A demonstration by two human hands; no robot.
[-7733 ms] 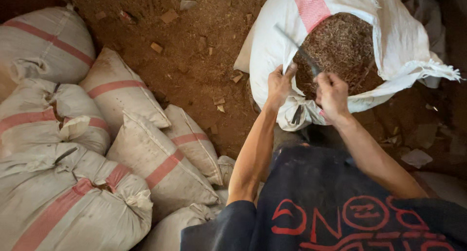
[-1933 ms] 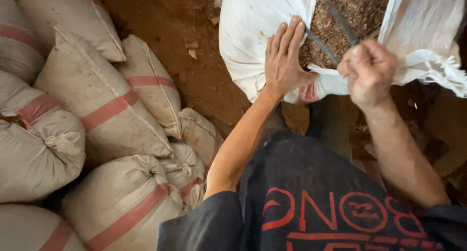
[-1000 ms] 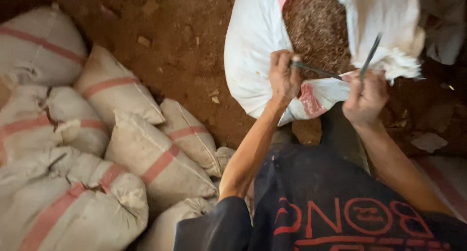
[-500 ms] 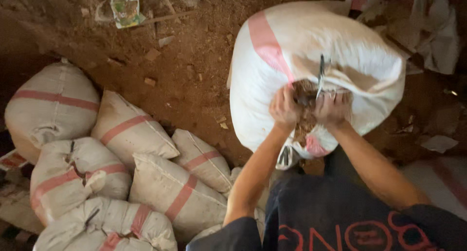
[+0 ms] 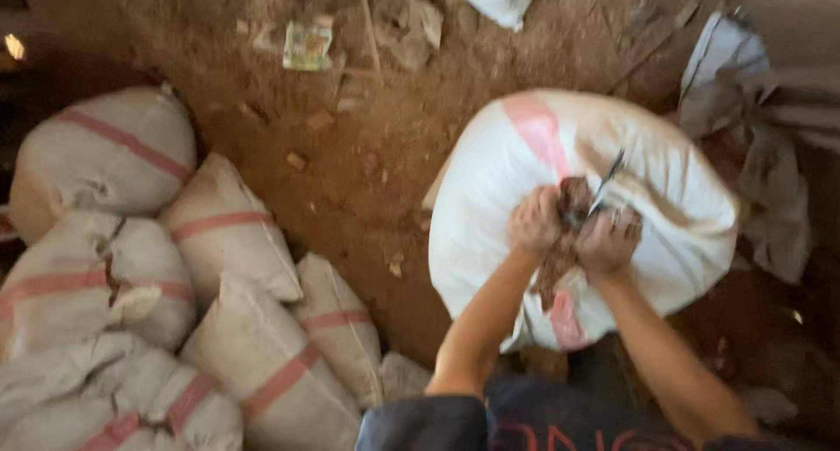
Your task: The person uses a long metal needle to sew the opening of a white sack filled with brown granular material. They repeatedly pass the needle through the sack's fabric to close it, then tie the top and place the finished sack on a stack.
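The white sack [image 5: 652, 197], pink-striped and stuffed full, stands on the dirt floor [image 5: 350, 153] right of centre, its mouth gathered toward the person. The step in hand looks like closing that mouth. The left hand [image 5: 535, 221] is clenched on the bunched cloth, brown filling showing just beside it; the right hand [image 5: 610, 238] is fisted close alongside, pinching a thin dark needle [image 5: 605, 181] that slants up over the sack. The next move likely calls for keeping the gather tight while the needle passes through. To the left, filled sacks [image 5: 219, 293] lie piled; bare floor between gives elbow room; crumpled empty bags [image 5: 752, 153] crowd the right edge.
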